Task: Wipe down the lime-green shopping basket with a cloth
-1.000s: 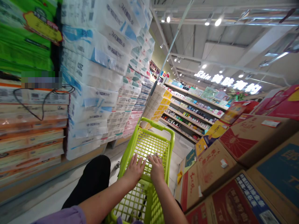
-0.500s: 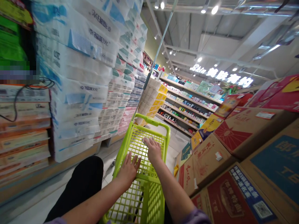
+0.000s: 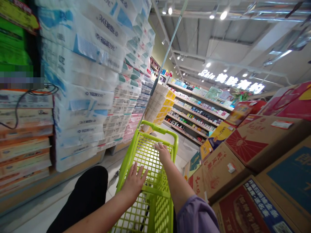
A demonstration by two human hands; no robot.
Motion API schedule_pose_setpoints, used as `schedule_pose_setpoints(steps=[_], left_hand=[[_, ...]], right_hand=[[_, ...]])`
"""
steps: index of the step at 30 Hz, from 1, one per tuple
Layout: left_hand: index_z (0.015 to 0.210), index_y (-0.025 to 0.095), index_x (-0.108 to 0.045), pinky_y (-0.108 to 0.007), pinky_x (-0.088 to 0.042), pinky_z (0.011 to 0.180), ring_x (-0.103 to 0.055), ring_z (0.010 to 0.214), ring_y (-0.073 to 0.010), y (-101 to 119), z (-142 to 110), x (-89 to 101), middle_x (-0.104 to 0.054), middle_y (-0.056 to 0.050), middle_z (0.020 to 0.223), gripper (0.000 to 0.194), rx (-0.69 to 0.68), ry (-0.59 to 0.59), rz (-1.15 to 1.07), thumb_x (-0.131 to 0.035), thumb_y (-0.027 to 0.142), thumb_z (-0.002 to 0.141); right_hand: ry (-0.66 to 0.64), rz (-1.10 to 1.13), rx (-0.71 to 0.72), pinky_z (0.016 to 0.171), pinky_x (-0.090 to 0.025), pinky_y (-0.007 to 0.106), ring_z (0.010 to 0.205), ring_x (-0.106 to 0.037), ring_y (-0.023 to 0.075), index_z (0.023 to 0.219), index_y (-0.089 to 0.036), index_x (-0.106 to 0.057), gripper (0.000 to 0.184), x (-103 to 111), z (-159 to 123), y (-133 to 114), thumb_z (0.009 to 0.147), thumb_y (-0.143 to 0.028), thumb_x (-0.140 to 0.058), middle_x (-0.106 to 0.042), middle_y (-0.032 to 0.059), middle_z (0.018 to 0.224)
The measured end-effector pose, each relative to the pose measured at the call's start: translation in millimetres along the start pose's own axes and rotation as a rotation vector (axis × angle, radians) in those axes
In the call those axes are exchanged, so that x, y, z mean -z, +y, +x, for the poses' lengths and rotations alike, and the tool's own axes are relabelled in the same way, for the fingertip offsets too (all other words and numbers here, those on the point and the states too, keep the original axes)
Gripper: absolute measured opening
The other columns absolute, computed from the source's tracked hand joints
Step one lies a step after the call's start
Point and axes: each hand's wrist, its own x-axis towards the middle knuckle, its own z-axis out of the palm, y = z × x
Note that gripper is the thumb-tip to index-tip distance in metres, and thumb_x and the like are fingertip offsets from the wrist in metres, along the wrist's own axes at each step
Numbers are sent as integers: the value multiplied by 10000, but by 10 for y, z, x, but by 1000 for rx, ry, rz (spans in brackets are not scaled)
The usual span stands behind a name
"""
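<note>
Lime-green cart [image 3: 127,158] directly before us, our black-clad knee [image 3: 91,187] at its left. Our left hand [image 3: 134,183] over cart, fingers spread, perhaps steadying it; our right hand [image 3: 163,153] farther forward over cart, fingers bunched, whether pinching anything we cannot tell. Wrapped packs [image 3: 91,97] left of cart, cartons [image 3: 262,136] right, probably stacked to spare floor [image 3: 186,149].

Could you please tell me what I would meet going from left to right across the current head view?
Green pack, dark knee, left hand, right hand, cartons.
</note>
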Motion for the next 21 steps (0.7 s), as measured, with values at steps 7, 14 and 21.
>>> schedule_pose_setpoints(steps=[7, 14, 21], left_hand=[[1459, 229, -299, -649, -114, 1110, -143, 1417, -396, 7, 45, -29, -302, -179, 1513, 694, -9, -44, -64, -566, 229, 818], [1456, 198, -300, -647, -122, 1109, -148, 1414, -400, 38, 23, 29, -309, -191, 1506, 697, -12, -51, -32, -561, 221, 810], [1447, 194, -320, -607, -150, 1120, -172, 1411, -391, 30, -16, 84, -332, -198, 1493, 689, -21, -36, -24, -587, 225, 813]], right_hand=[[133, 13, -216, 1007, -358, 311, 1217, -497, 199, 1260, -269, -596, 552, -3, -229, 364, 788, -33, -439, -562, 61, 1331], [164, 59, -201, 913, -420, 264, 1109, -584, 179, 1280, -279, -577, 616, -95, -574, 220, 758, -1, -405, -636, 56, 1225], [192, 69, -151, 942, -431, 287, 1184, -532, 194, 1299, -286, -554, 667, -226, -1227, -150, 750, 47, -372, -623, 42, 1243]])
